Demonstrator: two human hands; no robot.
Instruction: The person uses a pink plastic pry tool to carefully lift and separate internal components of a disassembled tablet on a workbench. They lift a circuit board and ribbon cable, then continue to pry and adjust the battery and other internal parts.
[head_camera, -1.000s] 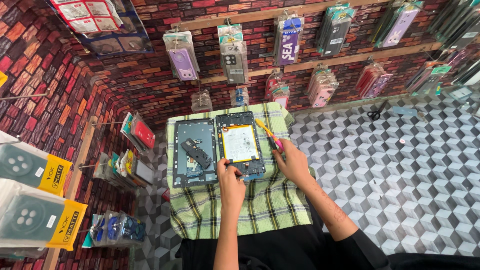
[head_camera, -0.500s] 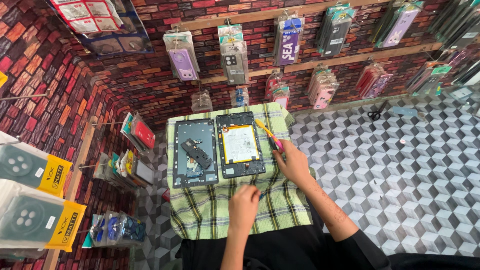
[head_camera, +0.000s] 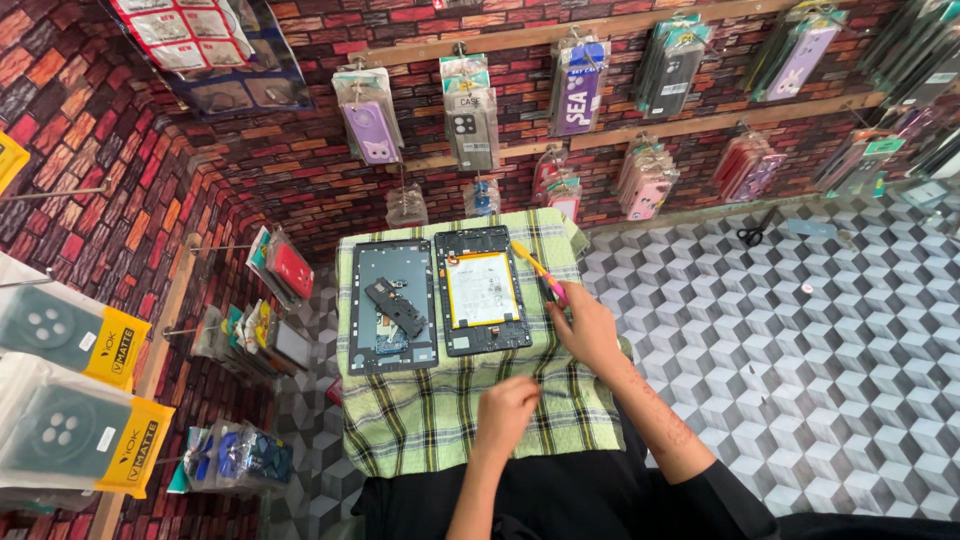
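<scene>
- Opened dark-framed tablet body with a pale rectangular battery (head_camera: 483, 290) lies flat on the green-and-yellow plaid cloth (head_camera: 440, 410), on the right of 2 parts set side by side at the far half of the cloth.
- Head view, left part: the grey-blue tablet back panel (head_camera: 392, 306) lies just beside the tablet body, inner face up, with a small dark slab-shaped component (head_camera: 394, 307) resting at a slant on it.
- Head view, right hand (head_camera: 588, 330): it is closed around a slim yellow-and-pink tool (head_camera: 538, 270), whose tip points to the far right edge of the tablet body, touching or nearly touching it; I cannot tell which.
- Head view, left hand (head_camera: 506, 413): it hovers over the near part of the cloth, apart from both parts, fingers curled in; whether it pinches something small I cannot tell.
- Head view, progress as a judgement: the back is already off and the inside is exposed, so opening looks done; the battery is in its seat and the work inside looks unfinished.
- Head view, surroundings: packaged phone cases (head_camera: 470, 112) hang on the red brick-pattern wall (head_camera: 300, 170), and black scissors (head_camera: 757, 229) lie on the cube-pattern floor.
</scene>
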